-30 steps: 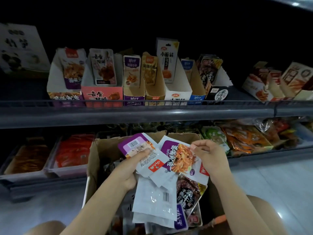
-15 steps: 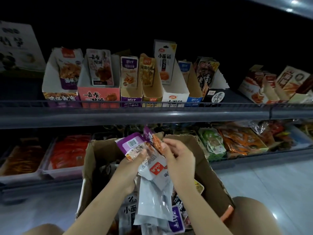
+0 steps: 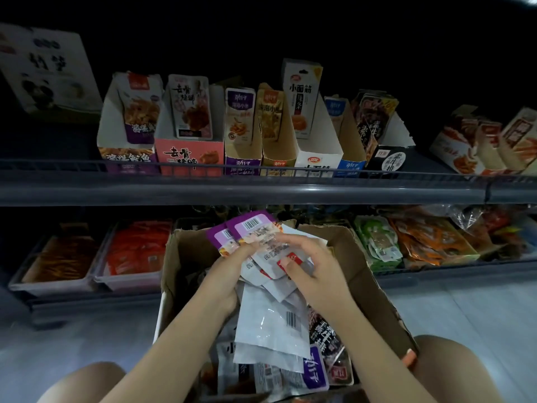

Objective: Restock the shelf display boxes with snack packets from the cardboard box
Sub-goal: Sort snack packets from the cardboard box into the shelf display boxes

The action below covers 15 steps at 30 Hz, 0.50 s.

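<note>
In the head view, both hands are working at 6 o'clock, over the open cardboard box [image 3: 374, 274]. The left hand [image 3: 229, 271] is gripping a fan of purple-topped snack packets [image 3: 255, 231] from below, and the right hand [image 3: 308, 266] is pressing on the same fan from above, its fingers curled round the packet edges. I judge she is sorting and squaring the packets, so the placing step is not yet done for this bunch.

The box below is holding many more packets: white ones with barcodes [image 3: 273, 324], a purple one [image 3: 315, 370] and a dark one [image 3: 322, 333]. Much work is left, I think.

At 12 o'clock the shelf display boxes [image 3: 189, 152] are standing in a row; most are showing packets, but the white box [image 3: 319, 146] and the blue box [image 3: 348, 141] are looking partly unfilled. The grey shelf rail [image 3: 261, 190] is running between hands and display boxes, so the packets must be going over it. At 9 and 3 o'clock, lower trays [image 3: 128, 282] are lying with other snacks.
</note>
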Each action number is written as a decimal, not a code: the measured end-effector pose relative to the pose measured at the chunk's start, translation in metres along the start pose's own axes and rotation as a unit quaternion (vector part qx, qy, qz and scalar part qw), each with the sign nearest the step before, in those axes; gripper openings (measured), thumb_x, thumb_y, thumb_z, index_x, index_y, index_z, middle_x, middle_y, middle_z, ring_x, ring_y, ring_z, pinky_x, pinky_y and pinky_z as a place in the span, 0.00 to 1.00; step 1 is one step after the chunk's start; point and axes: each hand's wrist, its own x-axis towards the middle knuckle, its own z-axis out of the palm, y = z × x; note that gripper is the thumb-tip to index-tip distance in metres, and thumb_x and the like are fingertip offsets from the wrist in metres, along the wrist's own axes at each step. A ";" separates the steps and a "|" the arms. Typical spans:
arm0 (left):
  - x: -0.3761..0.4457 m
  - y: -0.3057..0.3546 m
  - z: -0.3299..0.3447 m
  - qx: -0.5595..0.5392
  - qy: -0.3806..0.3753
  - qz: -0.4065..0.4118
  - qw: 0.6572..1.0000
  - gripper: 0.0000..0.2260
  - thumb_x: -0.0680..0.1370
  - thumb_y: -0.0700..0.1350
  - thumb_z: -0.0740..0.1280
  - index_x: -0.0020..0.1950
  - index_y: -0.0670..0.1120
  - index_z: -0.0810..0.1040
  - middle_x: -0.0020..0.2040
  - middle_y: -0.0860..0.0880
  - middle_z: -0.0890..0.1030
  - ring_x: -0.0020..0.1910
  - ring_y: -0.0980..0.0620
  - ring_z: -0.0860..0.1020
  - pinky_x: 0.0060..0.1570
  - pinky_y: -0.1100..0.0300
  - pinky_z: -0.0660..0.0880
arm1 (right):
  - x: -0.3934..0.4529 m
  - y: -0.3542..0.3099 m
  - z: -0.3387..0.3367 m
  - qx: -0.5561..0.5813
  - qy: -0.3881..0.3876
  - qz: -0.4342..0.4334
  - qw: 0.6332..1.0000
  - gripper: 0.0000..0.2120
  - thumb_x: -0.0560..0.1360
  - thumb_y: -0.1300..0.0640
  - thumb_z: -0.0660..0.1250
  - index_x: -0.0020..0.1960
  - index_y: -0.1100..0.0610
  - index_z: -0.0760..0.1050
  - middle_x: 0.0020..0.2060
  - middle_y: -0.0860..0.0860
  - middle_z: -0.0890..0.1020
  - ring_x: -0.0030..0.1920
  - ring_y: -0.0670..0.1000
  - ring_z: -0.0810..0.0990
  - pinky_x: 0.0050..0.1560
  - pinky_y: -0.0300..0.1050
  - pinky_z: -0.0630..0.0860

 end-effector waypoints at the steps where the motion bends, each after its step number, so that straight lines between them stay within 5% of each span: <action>1: 0.001 0.003 -0.001 0.000 0.002 -0.007 1.000 0.09 0.76 0.42 0.70 0.54 0.42 0.81 0.47 0.40 0.85 0.41 0.43 0.84 0.39 0.53 0.79 | 0.000 0.002 -0.007 -0.042 -0.009 -0.019 0.999 0.21 0.75 0.60 0.68 0.55 0.33 0.74 0.62 0.34 0.75 0.63 0.35 0.65 0.63 0.28 0.61; 7: 0.001 0.016 -0.003 0.013 -0.030 -0.040 0.999 0.06 0.77 0.44 0.67 0.50 0.43 0.80 0.41 0.41 0.85 0.32 0.46 0.84 0.30 0.58 0.79 | 0.004 0.003 -0.026 -0.031 -0.115 -0.024 0.993 0.14 0.74 0.55 0.71 0.56 0.39 0.79 0.68 0.33 0.68 0.69 0.34 0.64 0.61 0.22 0.61; 15: 0.002 0.016 -0.007 0.032 -0.052 -0.024 0.998 0.12 0.77 0.49 0.68 0.59 0.48 0.78 0.49 0.42 0.85 0.46 0.43 0.83 0.49 0.50 0.79 | 0.020 -0.005 -0.019 -0.041 -0.150 -0.046 0.987 0.16 0.70 0.55 0.74 0.53 0.38 0.78 0.66 0.35 0.68 0.62 0.23 0.63 0.57 0.18 0.60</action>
